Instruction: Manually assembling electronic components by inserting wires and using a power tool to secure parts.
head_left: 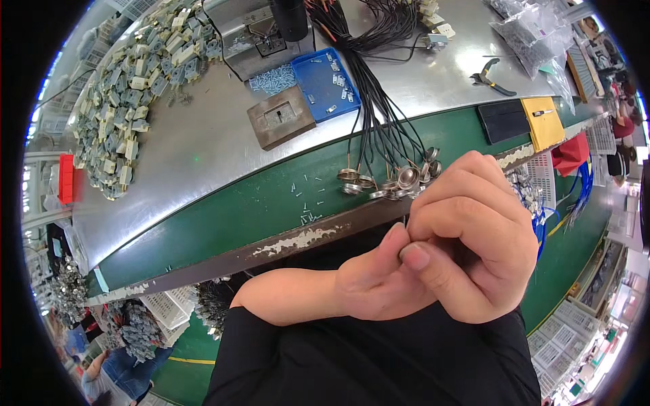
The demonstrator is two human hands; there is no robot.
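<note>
pile of plastic parts (128,101): lay far left on the steel bench (196,155), a long heap of beige and grey pieces running near to far; well apart from both hands
steel block (280,117): sat centre-left on the bench, just beside the blue tray (323,84), which held a few small metal bits; both far of the hands and to their left
left hand (369,281): came in from the lower left, forearm lying across the dark clothing; fingers curled shut, thumb tip pressed up against the right hand; what it pinched was hidden, so I could not tell what it held
bundle of black wires (372,101): its long axis ran from far centre, near the press fixture (261,34), down toward the person; the wires fanned out over the green bench edge (271,196)
round metal caps (399,179): hung at the near ends of the wires, clustered just past the bench edge; they lay directly far of the hands, slightly to their left, the nearest ones touching or just beside the right knuckles
right hand (474,250): sat above and right of the left, fingers folded tight into a fist over the left fingertips; it was the nearer hand to the caps; whether a wire end was gripped inside could not be told
pliers (491,78): rested far right on the bench, well apart from the hands; a black pad (504,120) and yellow pad (542,122) lay near them at the bench edge
</note>
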